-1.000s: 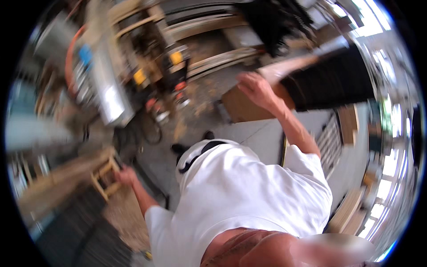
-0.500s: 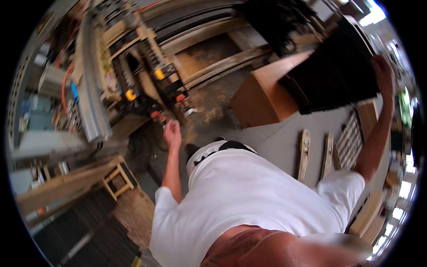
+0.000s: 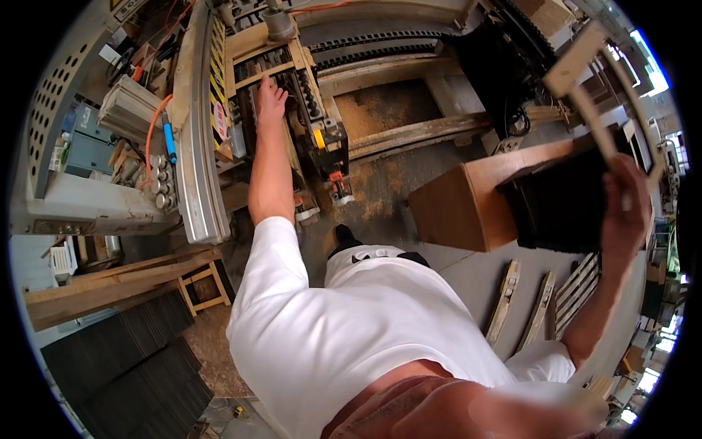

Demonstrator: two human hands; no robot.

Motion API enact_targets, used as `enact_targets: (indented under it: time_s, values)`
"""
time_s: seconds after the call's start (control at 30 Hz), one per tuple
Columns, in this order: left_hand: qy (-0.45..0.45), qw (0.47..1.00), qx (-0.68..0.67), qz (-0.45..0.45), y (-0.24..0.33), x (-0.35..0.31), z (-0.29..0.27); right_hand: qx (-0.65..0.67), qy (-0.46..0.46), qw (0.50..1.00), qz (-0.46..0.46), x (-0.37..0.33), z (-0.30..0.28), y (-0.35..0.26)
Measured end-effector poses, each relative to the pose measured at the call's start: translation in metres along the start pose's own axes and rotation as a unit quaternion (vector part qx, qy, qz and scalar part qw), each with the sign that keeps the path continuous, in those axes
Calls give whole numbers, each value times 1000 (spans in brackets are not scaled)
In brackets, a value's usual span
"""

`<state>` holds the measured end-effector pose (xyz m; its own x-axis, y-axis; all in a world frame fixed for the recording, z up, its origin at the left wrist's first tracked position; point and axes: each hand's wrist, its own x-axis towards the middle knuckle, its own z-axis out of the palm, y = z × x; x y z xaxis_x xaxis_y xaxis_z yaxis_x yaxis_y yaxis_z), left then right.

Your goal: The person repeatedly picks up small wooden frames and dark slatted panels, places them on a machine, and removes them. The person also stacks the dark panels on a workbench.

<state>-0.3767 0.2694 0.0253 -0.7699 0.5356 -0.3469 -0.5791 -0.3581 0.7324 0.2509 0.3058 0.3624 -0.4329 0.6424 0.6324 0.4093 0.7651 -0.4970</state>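
My left hand (image 3: 270, 101) reaches over the machine at the far left, its fingers slightly apart. Its fingertips are at the near bar of a light wooden frame (image 3: 265, 75) lying on the machine; whether they touch it I cannot tell. Out at the right, my right hand (image 3: 627, 196) is closed, somewhat blurred, on another light wooden frame (image 3: 596, 121) that stands up at an angle. Beneath that frame is a dark stack (image 3: 552, 205) on a brown box-like stand (image 3: 446, 208).
Metal rails (image 3: 199, 197) edge the machine, with a blue tool (image 3: 169, 139) hanging beside them. Dark stacked slats (image 3: 121, 358) and a small wooden frame (image 3: 203, 289) are at the near left. Wooden pallet bars (image 3: 504, 300) lie on the floor at right. Sawdust covers the floor ahead.
My left hand has moved forward from the machine's near end to the wooden frame on it. At my right hand, a wooden frame now stands raised above the dark stack.
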Motion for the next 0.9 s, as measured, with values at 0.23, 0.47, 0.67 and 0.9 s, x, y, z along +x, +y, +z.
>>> enact_targets:
  time_s: [0.23, 0.47, 0.67, 0.9]
  values:
    - [33, 984, -174, -3, -17, 72, -3, -85, -166, 964, -192, 35, 186, -34]
    - [-45, 988, -127, -81, -67, -114, -54, 38, -236, 926, -293, 62, 403, -7]
    - [-31, 993, -87, -76, -63, -259, -120, 101, -272, 879, -379, 70, 565, -30]
    - [69, 994, -82, -32, -66, -340, -141, 24, -296, 861, -413, 89, 643, -14]
